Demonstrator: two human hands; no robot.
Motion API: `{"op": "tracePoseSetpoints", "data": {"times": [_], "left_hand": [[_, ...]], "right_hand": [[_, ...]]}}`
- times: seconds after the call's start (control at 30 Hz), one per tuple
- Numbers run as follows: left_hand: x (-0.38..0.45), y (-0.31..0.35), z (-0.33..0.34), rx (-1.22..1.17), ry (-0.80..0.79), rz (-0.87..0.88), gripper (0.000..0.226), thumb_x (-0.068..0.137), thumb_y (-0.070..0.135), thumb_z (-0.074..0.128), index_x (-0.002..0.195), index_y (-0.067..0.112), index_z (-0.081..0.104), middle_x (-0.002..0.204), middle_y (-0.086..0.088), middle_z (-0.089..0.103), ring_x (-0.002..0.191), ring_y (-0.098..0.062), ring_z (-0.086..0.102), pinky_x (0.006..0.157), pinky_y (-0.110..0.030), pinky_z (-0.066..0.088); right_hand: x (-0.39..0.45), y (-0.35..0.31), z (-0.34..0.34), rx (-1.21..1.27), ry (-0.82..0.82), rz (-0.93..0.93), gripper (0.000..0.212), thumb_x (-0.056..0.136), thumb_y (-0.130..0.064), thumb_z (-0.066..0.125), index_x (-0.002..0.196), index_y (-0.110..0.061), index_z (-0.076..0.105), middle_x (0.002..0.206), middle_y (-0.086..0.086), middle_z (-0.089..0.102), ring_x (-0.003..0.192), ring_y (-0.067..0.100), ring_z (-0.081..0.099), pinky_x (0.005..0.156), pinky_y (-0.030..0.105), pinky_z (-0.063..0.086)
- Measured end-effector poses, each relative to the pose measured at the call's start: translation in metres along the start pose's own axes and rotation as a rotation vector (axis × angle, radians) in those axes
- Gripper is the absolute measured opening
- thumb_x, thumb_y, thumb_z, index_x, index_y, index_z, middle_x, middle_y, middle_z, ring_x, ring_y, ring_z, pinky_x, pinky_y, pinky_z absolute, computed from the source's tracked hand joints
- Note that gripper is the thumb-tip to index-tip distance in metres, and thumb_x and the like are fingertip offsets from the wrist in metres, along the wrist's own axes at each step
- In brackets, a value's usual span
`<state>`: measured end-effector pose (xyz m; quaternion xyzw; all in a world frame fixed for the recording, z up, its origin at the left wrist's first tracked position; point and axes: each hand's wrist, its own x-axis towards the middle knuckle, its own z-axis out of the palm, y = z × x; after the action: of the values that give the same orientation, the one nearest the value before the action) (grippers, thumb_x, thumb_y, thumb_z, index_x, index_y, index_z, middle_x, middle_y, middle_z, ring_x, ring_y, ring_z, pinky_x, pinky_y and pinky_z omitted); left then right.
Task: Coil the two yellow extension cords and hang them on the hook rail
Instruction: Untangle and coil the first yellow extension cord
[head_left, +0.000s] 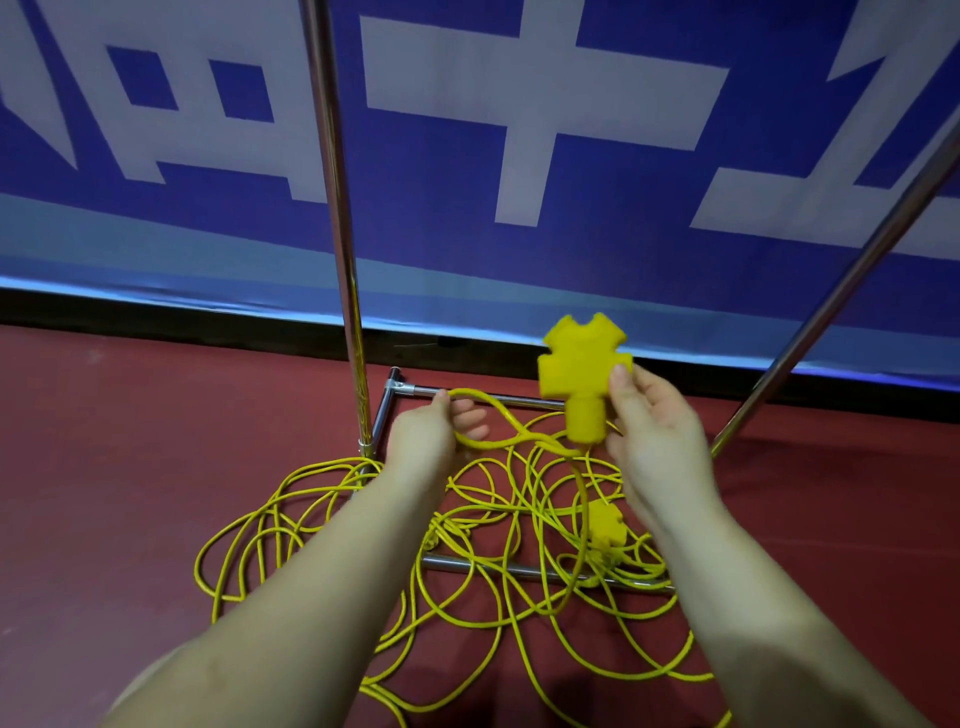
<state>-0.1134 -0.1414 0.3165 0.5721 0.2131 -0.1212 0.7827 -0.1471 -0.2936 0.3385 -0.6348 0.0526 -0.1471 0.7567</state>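
Low in the frame, loose yellow cord (498, 587) sprawls tangled on the red floor (104, 467) over a metal rack base (467, 564). At centre, the left hand (436, 431) grips a cord loop; the right hand (654, 431) grasps a yellow multi-outlet head (582, 374). Behind hangs a blue banner (467, 156).

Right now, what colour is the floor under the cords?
Dark red floor, seen in the head view.
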Motion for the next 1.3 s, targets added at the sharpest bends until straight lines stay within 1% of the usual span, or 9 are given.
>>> {"op": "tracePoseSetpoints", "data": {"times": [0.13,0.23,0.33,0.43,0.53,0.67,0.83,1.03,1.3], "left_hand": [[0.004,-0.006,-0.006,0.399,-0.001,-0.008,0.035,0.1,0.032,0.042,0.112,0.004,0.06,0.104,-0.015,0.064,0.092,-0.026,0.061,0.079,-0.036,0.049],[-0.005,-0.011,0.0,0.74,-0.079,0.341,0.052,0.096,0.043,0.045,0.139,0.014,0.045,0.145,-0.006,0.044,0.135,-0.021,0.039,0.111,-0.034,0.029],[-0.015,-0.013,0.007,0.804,-0.279,0.63,0.047,0.09,0.049,0.053,0.129,0.023,0.057,0.141,0.002,0.05,0.136,-0.014,0.038,0.116,-0.038,0.023],[-0.017,-0.02,0.008,1.058,-0.453,0.619,0.057,0.078,0.062,0.058,0.123,0.026,0.061,0.134,0.008,0.057,0.134,-0.008,0.039,0.118,-0.035,0.013],[-0.018,-0.03,0.009,1.189,-0.507,0.639,0.045,0.08,0.053,0.064,0.113,0.022,0.065,0.119,0.007,0.064,0.118,-0.012,0.052,0.104,-0.028,0.033],[-0.019,-0.032,0.012,1.09,-0.566,0.668,0.028,0.091,0.036,0.059,0.071,0.017,0.055,0.061,0.003,0.046,0.063,-0.018,0.04,0.061,-0.029,0.033],[-0.019,-0.025,0.013,0.631,-0.515,0.47,0.024,0.098,0.02,0.048,0.08,0.017,0.063,0.08,-0.008,0.07,0.074,-0.022,0.067,0.077,-0.034,0.054],[-0.013,-0.006,0.005,0.064,-0.276,0.175,0.026,0.102,0.016,0.037,0.084,0.009,0.054,0.081,-0.007,0.066,0.057,-0.006,0.068,0.055,-0.018,0.055],[0.005,0.013,-0.016,-0.168,-0.071,0.108,0.028,0.104,0.018,0.033,0.085,0.009,0.051,0.104,-0.015,0.063,0.072,-0.015,0.066,0.051,-0.017,0.054]], "right_hand": [[0.008,-0.005,-0.015,0.115,0.056,0.099,0.019,0.097,-0.02,0.044,0.096,-0.017,0.063,0.082,-0.007,0.072,0.082,0.011,0.065,0.063,0.025,0.055],[0.005,-0.006,-0.012,0.11,0.032,0.168,0.018,0.097,-0.021,0.045,0.1,-0.015,0.062,0.081,-0.002,0.072,0.073,0.011,0.066,0.056,0.026,0.055],[0.002,-0.005,-0.006,0.113,-0.006,0.231,0.019,0.097,-0.022,0.045,0.1,-0.012,0.061,0.087,0.007,0.069,0.067,0.013,0.068,0.052,0.026,0.055],[0.003,-0.004,-0.006,0.242,0.043,0.318,0.018,0.096,-0.024,0.047,0.095,-0.009,0.058,0.087,0.008,0.068,0.062,0.011,0.069,0.051,0.025,0.055],[0.007,-0.005,-0.007,0.39,0.102,0.409,0.018,0.094,-0.026,0.05,0.096,-0.01,0.057,0.092,0.008,0.067,0.065,0.011,0.069,0.051,0.024,0.055],[0.012,-0.007,-0.011,0.505,0.116,0.434,0.021,0.096,-0.028,0.046,0.1,-0.009,0.057,0.077,0.005,0.072,0.065,0.011,0.07,0.055,0.024,0.057],[0.012,-0.004,-0.015,0.162,0.001,0.559,0.062,0.095,-0.05,0.036,0.137,-0.006,0.04,0.131,0.015,0.054,0.117,0.029,0.055,0.095,0.04,0.042],[-0.021,0.006,0.0,-0.604,-0.529,0.547,0.041,0.097,-0.048,0.029,0.099,-0.021,0.059,0.085,0.002,0.071,0.084,0.019,0.06,0.072,0.027,0.041],[-0.02,-0.007,-0.007,-0.288,-0.535,0.565,0.025,0.099,-0.024,0.038,0.087,-0.011,0.056,0.052,-0.002,0.055,0.05,0.014,0.059,0.058,0.026,0.054]]}}
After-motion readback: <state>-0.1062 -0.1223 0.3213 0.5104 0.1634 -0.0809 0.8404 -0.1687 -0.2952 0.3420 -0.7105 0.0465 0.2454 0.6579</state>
